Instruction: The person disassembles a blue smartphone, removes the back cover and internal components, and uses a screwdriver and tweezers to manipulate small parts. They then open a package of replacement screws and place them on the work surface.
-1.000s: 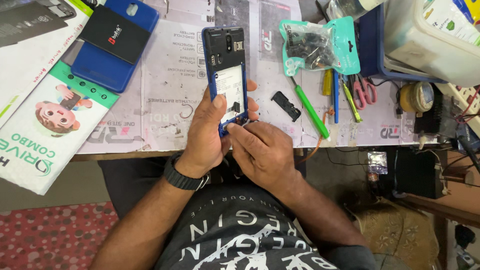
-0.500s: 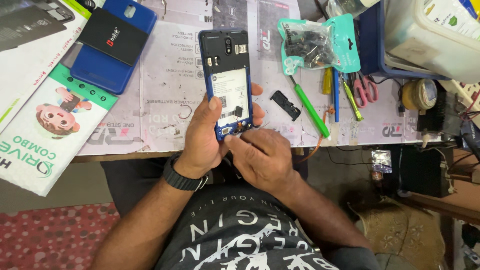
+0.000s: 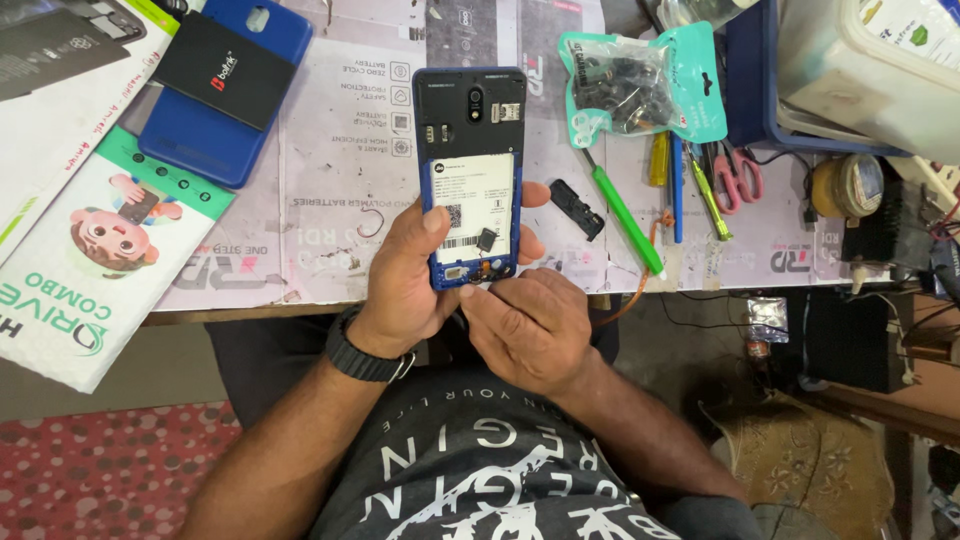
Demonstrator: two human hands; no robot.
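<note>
The blue phone (image 3: 470,175) with its back cover off is held above the near edge of the worktable (image 3: 340,180), its camera end pointing away from the person; the open back shows a white label in the battery bay and a small dark part lying at the lower right of it. The left hand (image 3: 415,275) grips the phone from the left side; its thumb lies across the white label and its other fingers wrap behind the body, their tips showing at the right edge. The right hand (image 3: 530,325) is at the bottom end of the phone; its fingers are curled together and the tips touch the lower edge, but I cannot tell if they pinch something, because the hand covers that place. A black wristband (image 3: 362,352) is on the left wrist.

To the right of the phone lie a small black plastic piece (image 3: 577,209) and a green-handled screwdriver (image 3: 622,212); further right are more tools and small pink-handled scissors (image 3: 738,175); above them is a teal packet of small dark parts (image 3: 640,85). To the left lies the blue back cover (image 3: 215,125) with a black battery (image 3: 225,70) on it.
</note>
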